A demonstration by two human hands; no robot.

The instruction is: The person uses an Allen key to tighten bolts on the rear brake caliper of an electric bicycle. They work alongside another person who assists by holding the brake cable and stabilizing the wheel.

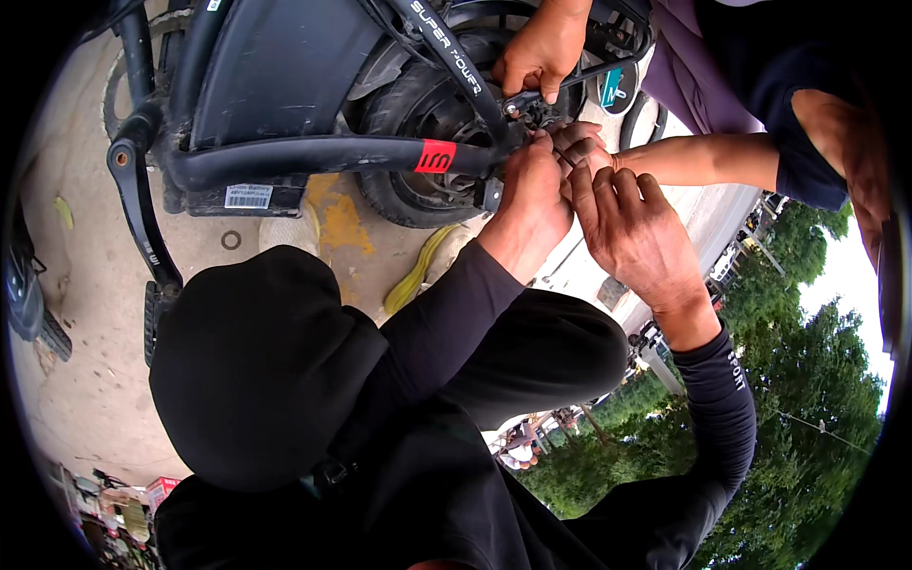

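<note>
While left hand and right hand meet at rear of frame, grips: cannot tell | wheel fitted | work likely unfinished

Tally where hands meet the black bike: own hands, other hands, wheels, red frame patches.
Own left hand and right hand: 2
Other hands, upper and lower: 2
Wheel: 1
Red frame patch: 1
Total: 6

The left hand and right hand bunch close together by the rear wheel of the electric bicycle — a co-worker's hands just beside.
</note>
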